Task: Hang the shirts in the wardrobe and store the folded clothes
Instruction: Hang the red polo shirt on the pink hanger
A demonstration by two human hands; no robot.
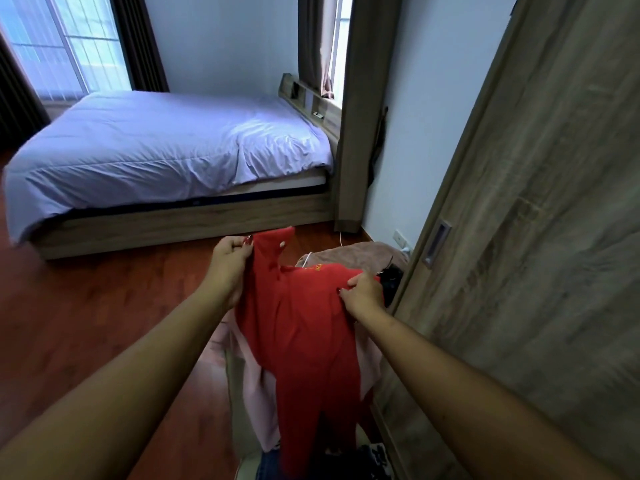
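left hand (230, 261) fingers (242, 250) pinch red shirt (298, 334) collar | right hand (362, 295) fingers (354, 282) grip its shoulder

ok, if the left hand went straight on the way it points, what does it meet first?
The red shirt that the left hand pinches; beyond that, likely the wooden bed base across a strip of floor. Depth is unclear in this single view.

Home bedroom. Made bed (156, 157) with pale lilac duvet on a wood-grain frame, headboard (311, 102) with built-in niches, curtained windows (65, 43), reddish wood floor (104, 306). Wood-grain sliding wardrobe door (540, 237) with recessed handle (437, 243) at right. Clothes heaped on the floor beside it.
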